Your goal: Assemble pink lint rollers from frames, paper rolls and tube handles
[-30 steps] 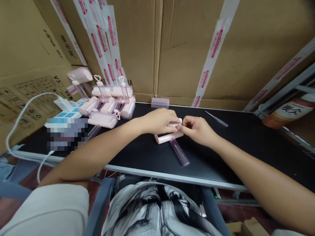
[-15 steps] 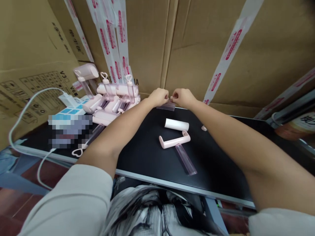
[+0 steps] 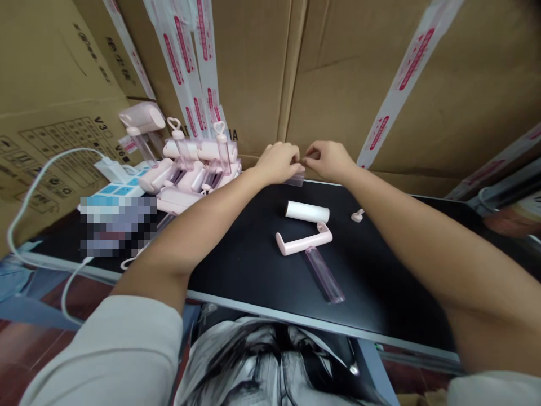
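Note:
At the table's back edge, my left hand [image 3: 279,162] is closed around a clear pinkish plastic piece [image 3: 297,177], which shows below its fingers. My right hand [image 3: 329,160] is just to the right, its fingers bent toward the left hand; whether it pinches something small is hidden. Nearer me lies a white roll [image 3: 307,212]. Below it is a pale pink U-shaped handle [image 3: 305,243], touching the top end of a clear purplish cover [image 3: 325,275]. A small pink part [image 3: 357,215] rests beside my right forearm.
Pink rollers and clear covers are piled at the left [image 3: 190,175], beside a white and blue power strip [image 3: 120,189] with white cables. Cardboard [image 3: 338,73] stands behind the black table [image 3: 253,270]. A bottle-like object is at far right.
My hands have moved slightly apart, and the left hand now covers more of the clear piece. The small pink part shows more fully beside my right forearm. The view has shifted a little.

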Motion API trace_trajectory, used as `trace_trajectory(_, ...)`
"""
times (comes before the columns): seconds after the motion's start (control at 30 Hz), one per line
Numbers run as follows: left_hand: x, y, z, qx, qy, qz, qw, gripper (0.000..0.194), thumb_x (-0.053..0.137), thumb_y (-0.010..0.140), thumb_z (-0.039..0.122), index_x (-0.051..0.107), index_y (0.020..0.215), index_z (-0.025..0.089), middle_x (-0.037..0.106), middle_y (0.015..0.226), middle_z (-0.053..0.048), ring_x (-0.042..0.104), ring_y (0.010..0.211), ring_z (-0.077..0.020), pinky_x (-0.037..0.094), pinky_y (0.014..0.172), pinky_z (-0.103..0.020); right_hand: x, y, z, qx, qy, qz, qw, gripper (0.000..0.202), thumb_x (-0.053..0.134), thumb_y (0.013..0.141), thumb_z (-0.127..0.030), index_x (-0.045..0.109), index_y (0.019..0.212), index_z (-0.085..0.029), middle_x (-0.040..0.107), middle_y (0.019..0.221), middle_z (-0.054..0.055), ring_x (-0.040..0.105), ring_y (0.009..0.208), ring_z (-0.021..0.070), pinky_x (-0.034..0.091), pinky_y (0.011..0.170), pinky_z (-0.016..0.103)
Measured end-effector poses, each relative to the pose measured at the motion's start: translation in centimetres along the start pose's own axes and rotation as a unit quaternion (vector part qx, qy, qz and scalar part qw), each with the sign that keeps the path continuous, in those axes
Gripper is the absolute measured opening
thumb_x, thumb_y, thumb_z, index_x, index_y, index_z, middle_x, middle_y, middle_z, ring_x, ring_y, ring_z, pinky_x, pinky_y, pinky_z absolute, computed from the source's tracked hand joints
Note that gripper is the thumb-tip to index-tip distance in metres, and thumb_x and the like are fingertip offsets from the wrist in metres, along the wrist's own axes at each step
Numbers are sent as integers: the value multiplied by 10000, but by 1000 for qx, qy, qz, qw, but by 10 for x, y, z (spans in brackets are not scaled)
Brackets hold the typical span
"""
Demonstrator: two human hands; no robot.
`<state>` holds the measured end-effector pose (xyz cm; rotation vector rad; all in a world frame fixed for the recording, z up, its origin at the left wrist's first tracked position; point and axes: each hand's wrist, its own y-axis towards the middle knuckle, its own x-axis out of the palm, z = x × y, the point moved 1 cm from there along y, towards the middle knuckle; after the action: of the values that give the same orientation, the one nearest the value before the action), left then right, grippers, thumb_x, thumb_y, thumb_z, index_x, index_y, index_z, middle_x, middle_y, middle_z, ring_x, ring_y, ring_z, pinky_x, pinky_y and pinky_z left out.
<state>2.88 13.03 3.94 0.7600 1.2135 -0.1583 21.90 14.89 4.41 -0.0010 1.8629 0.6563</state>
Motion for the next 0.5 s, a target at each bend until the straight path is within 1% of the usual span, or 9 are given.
trace_trajectory(0.03, -3, -8, 10, 24, -31, -38, 999, 276, 631, 955, 348, 768, 1087, 148, 778, 1147, -120, 691, 1085, -265, 477, 964, -367, -7, -8, -2, 1, 16, 11, 1000, 263, 713, 891, -331, 808, 1067, -160, 823, 1025, 109, 748, 936, 293, 528, 840, 385)
trace_trajectory(0.07, -5, -16, 19, 54, -64, -94, 992, 279, 653, 942, 366, 764, 1085, 155, 783, 1130, -103, 701, 1038, -242, 486, 920, -334, -14, -17, -4, -5, 30, 14, 999, 250, 715, 889, -340, 807, 1046, -168, 823, 994, 98, 748, 909, 284, 525, 816, 378)
trace_trajectory(0.13, -7, -35, 34, 98, -102, -206, 968, 388, 744, 869, 395, 739, 1176, 157, 781, 1174, -90, 710, 1019, -225, 491, 862, -292, -26, -41, -10, -25, 50, 6, 998, 240, 715, 892, -363, 800, 1026, -183, 817, 935, 80, 746, 857, 269, 515, 763, 365)
trace_trajectory(0.17, -7, -44, 38, 110, -107, -242, 958, 457, 779, 828, 377, 720, 1226, 160, 775, 1213, -90, 711, 1035, -227, 490, 852, -282, -31, -55, -14, -36, 54, 1, 998, 234, 707, 898, -365, 794, 1026, -190, 812, 913, 75, 744, 836, 264, 512, 746, 363)
trace_trajectory(0.23, -8, -58, 39, 112, -103, -267, 952, 511, 784, 785, 289, 692, 1273, 167, 761, 1255, -87, 708, 1055, -229, 484, 844, -275, -40, -85, -21, -55, 57, -1, 997, 216, 686, 909, -361, 782, 1016, -199, 812, 921, 76, 746, 827, 264, 519, 743, 370)
trace_trajectory(0.3, -14, -65, 33, 89, -102, -245, 960, 480, 754, 770, 221, 696, 1244, 176, 762, 1219, -70, 703, 1023, -221, 476, 831, -277, -48, -114, -24, -67, 56, 13, 996, 214, 686, 908, -370, 771, 1016, -206, 815, 971, 89, 756, 886, 284, 538, 787, 389)
trace_trajectory(0.37, -24, -64, 23, 31, -113, -194, 974, 450, 762, 770, 237, 706, 1213, 182, 764, 1154, -48, 693, 966, -209, 475, 823, -283, -54, -139, -22, -56, 68, 30, 996, 227, 680, 916, -385, 763, 1049, -221, 818, 989, 88, 764, 909, 292, 551, 811, 401)
trace_trajectory(0.43, -37, -57, 9, -49, -118, -119, 985, 451, 794, 776, 289, 715, 1207, 183, 764, 1121, -44, 681, 939, -204, 484, 834, -294, -57, -158, -15, -26, 89, 34, 995, 240, 672, 925, -414, 753, 1069, -239, 820, 987, 78, 769, 895, 287, 555, 795, 403)
trace_trajectory(0.5, -49, -47, -7, -132, -95, -32, 986, 449, 811, 782, 296, 723, 1205, 174, 765, 1140, -69, 683, 967, -219, 500, 867, -317, -58, -167, -6, 6, 113, 28, 993, 243, 671, 920, -442, 746, 1049, -251, 820, 969, 65, 766, 864, 278, 556, 779, 404)
